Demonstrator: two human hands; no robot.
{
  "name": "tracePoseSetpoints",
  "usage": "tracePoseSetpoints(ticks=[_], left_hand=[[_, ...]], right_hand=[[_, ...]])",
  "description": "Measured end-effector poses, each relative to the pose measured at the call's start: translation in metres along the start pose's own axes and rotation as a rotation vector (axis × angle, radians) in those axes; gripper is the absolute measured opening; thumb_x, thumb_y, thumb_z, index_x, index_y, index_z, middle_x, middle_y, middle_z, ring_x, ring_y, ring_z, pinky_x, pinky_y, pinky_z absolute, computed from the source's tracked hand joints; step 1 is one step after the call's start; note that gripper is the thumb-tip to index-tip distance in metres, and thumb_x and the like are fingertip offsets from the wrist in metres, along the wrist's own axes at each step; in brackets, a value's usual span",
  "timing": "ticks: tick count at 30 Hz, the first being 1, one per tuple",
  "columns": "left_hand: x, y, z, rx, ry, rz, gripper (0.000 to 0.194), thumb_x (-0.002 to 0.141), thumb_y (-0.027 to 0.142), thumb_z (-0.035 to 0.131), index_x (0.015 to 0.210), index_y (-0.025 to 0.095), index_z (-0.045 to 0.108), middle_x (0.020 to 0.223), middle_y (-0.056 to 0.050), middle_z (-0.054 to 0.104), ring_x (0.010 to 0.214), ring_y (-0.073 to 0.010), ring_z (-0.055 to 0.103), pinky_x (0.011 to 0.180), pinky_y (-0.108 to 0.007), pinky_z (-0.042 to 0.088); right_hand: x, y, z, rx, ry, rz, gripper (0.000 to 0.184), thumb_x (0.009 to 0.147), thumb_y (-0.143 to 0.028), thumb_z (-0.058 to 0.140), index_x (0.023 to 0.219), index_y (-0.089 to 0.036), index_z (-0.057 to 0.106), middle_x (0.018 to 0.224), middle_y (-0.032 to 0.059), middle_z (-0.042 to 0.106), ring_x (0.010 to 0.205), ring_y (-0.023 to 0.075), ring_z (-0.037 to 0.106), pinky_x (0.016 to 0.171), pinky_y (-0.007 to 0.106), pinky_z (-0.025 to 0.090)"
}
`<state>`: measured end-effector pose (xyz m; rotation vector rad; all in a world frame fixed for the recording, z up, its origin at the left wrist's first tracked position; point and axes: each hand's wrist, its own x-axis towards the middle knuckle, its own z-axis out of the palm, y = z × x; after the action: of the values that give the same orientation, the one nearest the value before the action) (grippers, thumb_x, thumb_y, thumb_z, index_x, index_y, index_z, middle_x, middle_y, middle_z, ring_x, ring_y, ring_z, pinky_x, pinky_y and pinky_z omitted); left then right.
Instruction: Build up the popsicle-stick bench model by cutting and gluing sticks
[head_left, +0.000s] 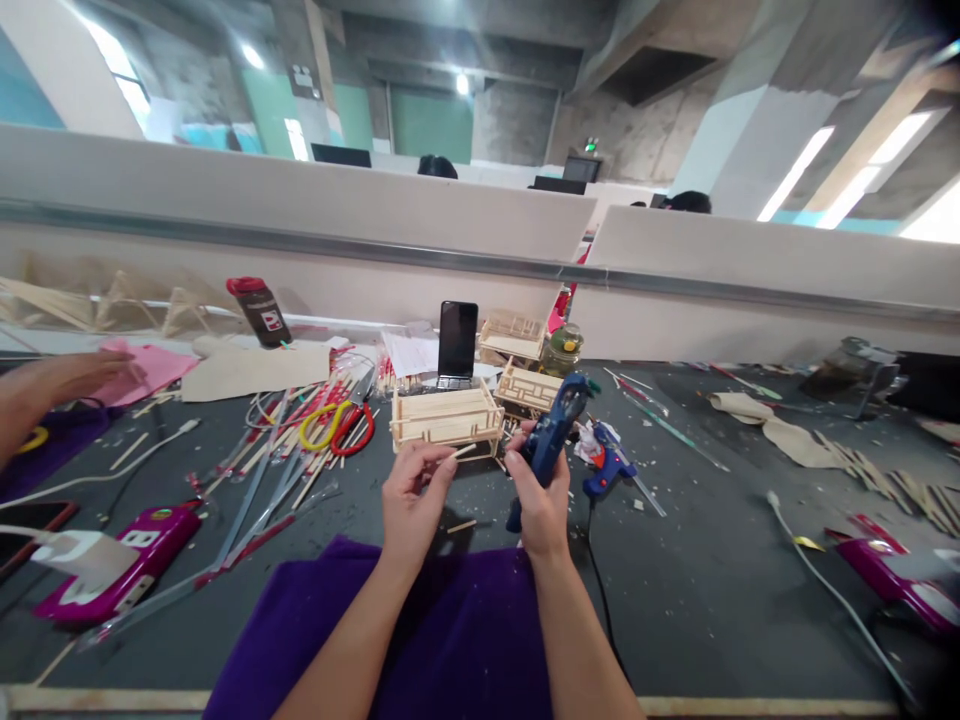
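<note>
1. Main piece, a pale wooden box-like frame [448, 425], is placed on the dark grey bench [697, 560], just in front of the upright black phone [457, 340].
2. Done, as far as shown: flat deck laid, end rails and uprights fitted. Judged partly built; whether the near side is finished cannot be told.
3. Two more pale stick-built frames are seen right of the phone: a low one [529, 388] nearer, another [514, 337] just beside it. Both look well advanced; completeness can't be confirmed.
4. A short pale wooden stick [465, 453] is pinched in the fingers of the left hand [411, 500], in front of the phone. It is judged unattached; contact with the main frame can't be told.
5. A dark-blue handheld tool [551, 440] is gripped in the closed fingers of the right hand [544, 505], in front and right of the phone. Exact type unclear.
6. Blue glue gun [611, 462] is parked further right of the phone, unheld.
7. Left over: one loose offcut [461, 526] in front of the phone, plus a scattered stick pile [307, 485] to its left. Unused stock, so work is judged mid-way.
</note>
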<state>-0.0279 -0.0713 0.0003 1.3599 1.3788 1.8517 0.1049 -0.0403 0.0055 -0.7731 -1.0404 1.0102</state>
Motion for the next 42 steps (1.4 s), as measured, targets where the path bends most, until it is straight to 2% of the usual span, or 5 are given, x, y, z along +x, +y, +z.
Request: tracePoseSetpoints(ticks=[5, 12, 22, 36, 42], left_hand=[[0.007, -0.006, -0.001, 0.037, -0.106, -0.036, 0.015, 0.081, 0.034, 0.068, 0.082, 0.02, 0.072, 0.082, -0.004, 0.058, 0.072, -0.0163, 0.052, 0.06, -0.024, 0.04], [0.013, -0.014, -0.022, 0.515, -0.738, -0.048, 0.013, 0.082, 0.027, 0.062, 0.079, 0.019, 0.072, 0.079, -0.003, 0.064, 0.074, -0.0169, 0.058, 0.067, -0.026, 0.039], [0.006, -0.012, -0.026, 0.814, -0.883, -0.106, 0.005, 0.077, 0.021, 0.064, 0.078, 0.021, 0.069, 0.08, -0.002, 0.068, 0.071, -0.0171, 0.061, 0.061, -0.025, 0.034], [0.003, -0.026, 0.002, 0.054, -0.561, -0.472, 0.027, 0.078, 0.044, 0.061, 0.08, 0.018, 0.054, 0.062, 0.003, 0.053, 0.051, -0.0124, 0.052, 0.044, -0.02, 0.038], [0.001, -0.029, 0.008, 0.546, -0.488, -0.2, 0.012, 0.082, 0.029, 0.058, 0.076, 0.018, 0.06, 0.071, -0.001, 0.063, 0.067, -0.0163, 0.057, 0.061, -0.026, 0.039]], right_hand=[[0.003, 0.002, -0.004, 0.056, 0.076, -0.014, 0.04, 0.078, -0.032, 0.071, 0.114, -0.022, 0.057, 0.1, 0.0039, 0.065, 0.091, 0.0187, 0.062, 0.09, 0.038, 0.048], [0.01, 0.009, -0.008, 0.149, 0.146, 0.022, 0.044, 0.077, -0.029, 0.07, 0.119, -0.021, 0.059, 0.102, 0.0039, 0.066, 0.09, 0.018, 0.064, 0.091, 0.039, 0.047], [0.011, 0.008, -0.008, 0.118, 0.133, 0.043, 0.046, 0.077, -0.03, 0.068, 0.12, -0.02, 0.058, 0.101, 0.0053, 0.066, 0.091, 0.02, 0.063, 0.091, 0.041, 0.047], [0.028, 0.009, -0.032, -0.094, 0.317, 0.054, 0.027, 0.075, -0.035, 0.067, 0.095, -0.02, 0.057, 0.061, -0.0072, 0.051, 0.049, 0.0106, 0.045, 0.051, 0.025, 0.037], [0.034, 0.014, -0.039, -0.827, 0.201, 0.21, 0.029, 0.071, -0.032, 0.066, 0.097, -0.021, 0.061, 0.072, 0.0037, 0.064, 0.069, 0.0244, 0.06, 0.068, 0.035, 0.042]])
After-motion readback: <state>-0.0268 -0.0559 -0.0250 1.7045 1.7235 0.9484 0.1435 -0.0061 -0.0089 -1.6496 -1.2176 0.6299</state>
